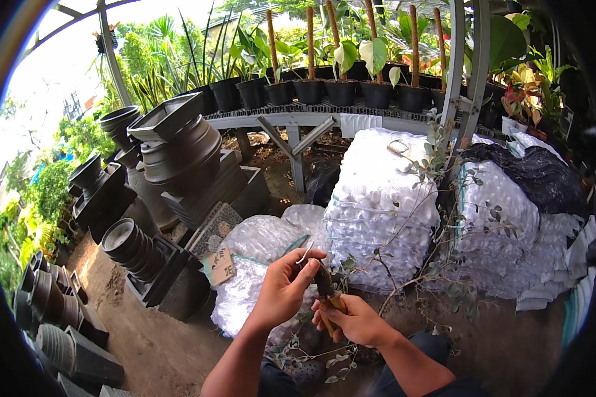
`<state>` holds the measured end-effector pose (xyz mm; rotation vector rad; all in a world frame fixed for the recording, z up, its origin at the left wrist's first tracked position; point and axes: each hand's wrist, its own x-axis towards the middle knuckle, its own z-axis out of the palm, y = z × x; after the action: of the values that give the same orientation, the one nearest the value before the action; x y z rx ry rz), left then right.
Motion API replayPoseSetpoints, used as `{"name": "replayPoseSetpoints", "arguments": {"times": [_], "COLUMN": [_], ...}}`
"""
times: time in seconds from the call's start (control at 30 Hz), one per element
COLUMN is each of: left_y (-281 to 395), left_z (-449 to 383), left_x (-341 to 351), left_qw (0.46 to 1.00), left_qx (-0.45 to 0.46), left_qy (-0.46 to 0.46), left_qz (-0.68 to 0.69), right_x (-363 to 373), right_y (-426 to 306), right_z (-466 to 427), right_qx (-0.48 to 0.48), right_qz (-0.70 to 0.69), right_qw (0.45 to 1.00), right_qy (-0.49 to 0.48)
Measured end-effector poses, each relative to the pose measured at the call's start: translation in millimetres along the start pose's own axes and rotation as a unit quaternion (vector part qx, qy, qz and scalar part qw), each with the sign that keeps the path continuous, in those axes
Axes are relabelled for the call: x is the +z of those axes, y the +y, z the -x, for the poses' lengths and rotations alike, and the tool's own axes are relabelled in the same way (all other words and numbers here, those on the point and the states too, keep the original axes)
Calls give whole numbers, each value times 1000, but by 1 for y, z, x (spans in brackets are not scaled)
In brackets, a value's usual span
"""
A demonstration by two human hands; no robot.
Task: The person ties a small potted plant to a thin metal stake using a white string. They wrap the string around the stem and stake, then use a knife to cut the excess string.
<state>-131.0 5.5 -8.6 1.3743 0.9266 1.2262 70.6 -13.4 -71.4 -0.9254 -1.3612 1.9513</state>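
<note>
My right hand [355,317] grips a cutting or plier-type hand tool [335,300] by its yellow handles; its dark head points up and away from me. Between the thumb and fingers of my left hand [290,283] is a short, bent, silvery wire [305,252], beside the tool's head. Whether the jaws touch the wire is hidden by my thumb. Thin branches with small grey-green leaves [402,283] spread from below my hands to the right and upward. Part of a dark perforated pot [308,372] shows between my knees.
White bundles [382,213] are stacked ahead, and plastic-wrapped sacks [263,235] with a cardboard sign [219,266] lie ahead-left. Stacked dark planters [179,149] stand left. Potted plants [340,92] line a metal bench behind. A metal post [454,64] rises ahead-right.
</note>
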Motion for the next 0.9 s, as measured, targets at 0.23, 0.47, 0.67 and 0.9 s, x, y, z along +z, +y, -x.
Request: {"name": "replayPoseSetpoints", "arguments": {"times": [0.23,0.47,0.67,0.9], "left_y": [-7,-7,-17,-19], "left_z": [2,2,0,0], "left_x": [13,37,50,47], "left_qw": [998,936,947,961], "left_qx": [-32,79,75,14], "left_qy": [-49,-12,-28,-59], "left_qz": [-29,-343,-312,-269], "right_x": [-11,-27,-24,-25], "right_y": [41,18,20,10], "right_z": [13,38,40,42], "right_qx": [0,-103,-189,-166], "right_qz": [-86,128,196,162], "right_qw": [989,973,942,958], "right_qy": [118,163,194,171]}}
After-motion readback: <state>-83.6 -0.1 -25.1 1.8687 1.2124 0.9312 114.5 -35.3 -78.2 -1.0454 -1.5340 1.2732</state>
